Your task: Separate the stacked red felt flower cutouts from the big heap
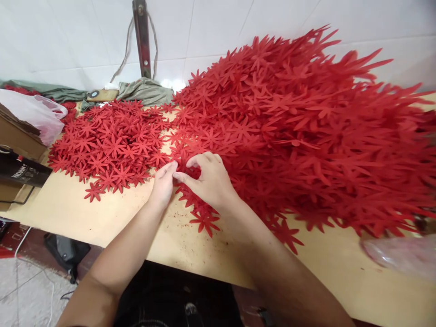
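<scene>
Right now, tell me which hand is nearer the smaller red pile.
Left. The left hand is just beside the right edge of the smaller red pile; the right hand is farther right, by the left end of the larger red pile.

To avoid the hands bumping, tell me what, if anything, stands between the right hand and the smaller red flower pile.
The left hand does: it sits between the right hand and the smaller red flower pile, its fingertips close to the right thumb.
</scene>
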Demonstrator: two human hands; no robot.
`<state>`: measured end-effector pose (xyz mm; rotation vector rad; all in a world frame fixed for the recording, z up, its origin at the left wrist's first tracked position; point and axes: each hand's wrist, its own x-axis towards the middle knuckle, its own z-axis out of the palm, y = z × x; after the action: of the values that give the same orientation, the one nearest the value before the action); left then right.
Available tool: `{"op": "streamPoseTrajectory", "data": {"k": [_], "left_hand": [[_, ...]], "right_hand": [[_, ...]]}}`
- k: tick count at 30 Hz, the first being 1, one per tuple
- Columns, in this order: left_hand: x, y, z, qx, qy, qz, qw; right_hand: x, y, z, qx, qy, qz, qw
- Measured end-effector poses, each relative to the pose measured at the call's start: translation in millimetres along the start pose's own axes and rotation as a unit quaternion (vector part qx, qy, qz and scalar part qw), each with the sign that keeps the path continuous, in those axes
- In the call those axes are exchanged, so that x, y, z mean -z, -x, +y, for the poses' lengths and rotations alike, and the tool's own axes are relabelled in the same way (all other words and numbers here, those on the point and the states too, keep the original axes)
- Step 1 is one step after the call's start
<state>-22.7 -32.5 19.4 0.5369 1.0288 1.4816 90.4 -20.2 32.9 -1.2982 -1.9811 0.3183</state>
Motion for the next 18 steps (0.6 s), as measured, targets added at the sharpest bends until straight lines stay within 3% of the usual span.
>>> {"op": "streamPoseTrajectory", "data": {"k": [6,13,18], "left_hand": [[-0.7,3,0,0.021,0.001,-0.051,0.998],[2.9,7,-7,0.059,-0.047,-0.108,0.991],[2.9,8,-2,0.001,-0.113,-0.128,0.985]], "right_hand": [[2,-3,7,-0.001,-0.029,-0.005,1.000],[8,0,16,-0.049,-0.064,-0.023,0.996],[13,-1,21,-0.028,-0.087,-0.011,0.996]]}}
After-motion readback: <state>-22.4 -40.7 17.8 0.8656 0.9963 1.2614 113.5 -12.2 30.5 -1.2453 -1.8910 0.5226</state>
